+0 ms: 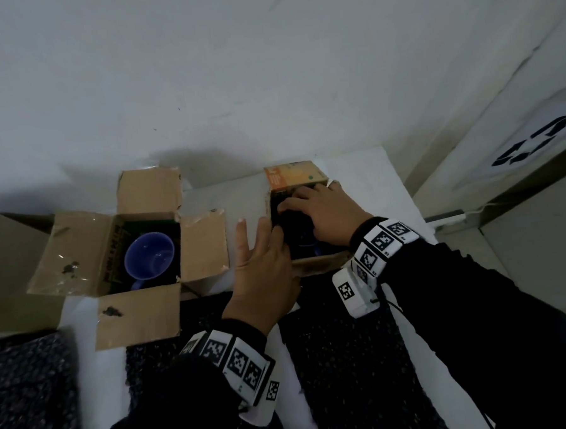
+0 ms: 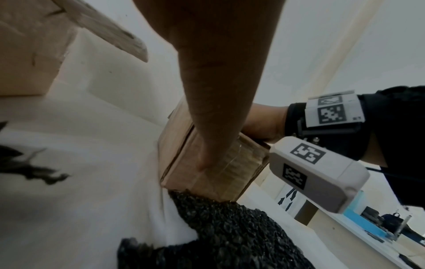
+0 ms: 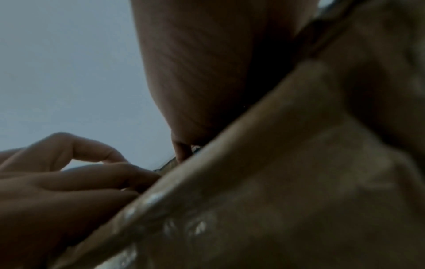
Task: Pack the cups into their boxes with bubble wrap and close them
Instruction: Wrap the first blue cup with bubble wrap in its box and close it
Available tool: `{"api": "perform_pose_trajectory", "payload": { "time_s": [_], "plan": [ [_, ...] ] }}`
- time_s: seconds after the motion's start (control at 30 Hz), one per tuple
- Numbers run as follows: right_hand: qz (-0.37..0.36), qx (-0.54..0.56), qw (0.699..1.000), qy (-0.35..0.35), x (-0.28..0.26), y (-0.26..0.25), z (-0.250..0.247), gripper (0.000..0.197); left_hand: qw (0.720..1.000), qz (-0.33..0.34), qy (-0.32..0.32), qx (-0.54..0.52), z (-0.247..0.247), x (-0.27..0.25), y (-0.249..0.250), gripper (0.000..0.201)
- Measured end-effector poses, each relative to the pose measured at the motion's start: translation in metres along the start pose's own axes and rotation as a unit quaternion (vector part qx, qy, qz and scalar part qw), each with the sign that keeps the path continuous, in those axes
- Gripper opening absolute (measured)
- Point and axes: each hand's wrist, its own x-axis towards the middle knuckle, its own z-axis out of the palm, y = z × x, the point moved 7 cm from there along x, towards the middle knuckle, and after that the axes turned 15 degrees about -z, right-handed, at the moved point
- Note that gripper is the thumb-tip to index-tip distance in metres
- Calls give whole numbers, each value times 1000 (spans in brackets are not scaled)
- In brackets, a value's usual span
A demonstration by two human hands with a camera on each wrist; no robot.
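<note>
A small brown box (image 1: 314, 265) with an orange printed flap (image 1: 293, 177) stands on the white table (image 1: 381, 176) at the right. Black bubble wrap (image 1: 295, 220) fills its opening, and a sliver of a blue cup (image 1: 309, 243) shows beneath. My right hand (image 1: 320, 209) reaches in from above, its fingers curled on the wrap. My left hand (image 1: 263, 248) grips the box's left wall, thumb (image 2: 204, 156) pressed on the outside of the box (image 2: 220, 174), forefinger raised. To the left, a larger open box (image 1: 80, 248) holds a bare blue cup (image 1: 149, 255).
Sheets of black bubble wrap (image 1: 341, 359) lie on the table's near part, another sheet (image 1: 32, 391) at the far left. A big cardboard box (image 1: 5, 261) sits at the left edge. The wall runs close behind. A bin with a recycling sign (image 1: 533, 145) stands right of the table.
</note>
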Motion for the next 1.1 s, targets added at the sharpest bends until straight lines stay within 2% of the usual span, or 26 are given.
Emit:
{"api": "perform_pose_trajectory", "payload": {
  "time_s": [0.1,0.2,0.27,0.4,0.47,0.53,0.63,0.73,0.83,0.93,1.03,1.1],
  "plan": [
    [0,-24,1000,-19,1,-2,2,55,999,11,19,-30,1,4,1,44],
    [17,-44,998,-39,7,-3,4,46,998,11,23,-59,4,7,1,40],
    [16,-41,998,-36,8,-5,3,47,996,8,24,-83,7,4,1,42],
    [14,75,993,87,-4,5,-7,54,994,11,22,-103,12,-5,0,42],
    [-1,65,992,108,-7,6,-6,54,995,18,12,-96,13,-6,1,38],
    [-22,-11,996,87,-3,2,-2,46,997,19,-12,-77,14,-1,2,39],
    [-18,-110,993,29,5,1,8,39,997,26,-52,-54,7,9,4,51],
    [-29,-82,995,56,6,0,3,40,996,29,-58,-54,0,15,5,48],
    [-35,8,990,134,-3,7,-7,37,994,39,-4,-100,-12,9,3,37],
    [-70,-17,990,121,-9,5,-2,39,992,56,14,-108,-5,3,2,36],
    [-94,-21,989,114,-6,-1,-2,47,994,38,-14,-100,5,2,-3,44],
    [-96,-44,991,84,-1,-4,1,46,996,29,-32,-74,9,0,-2,51]
  ]
}}
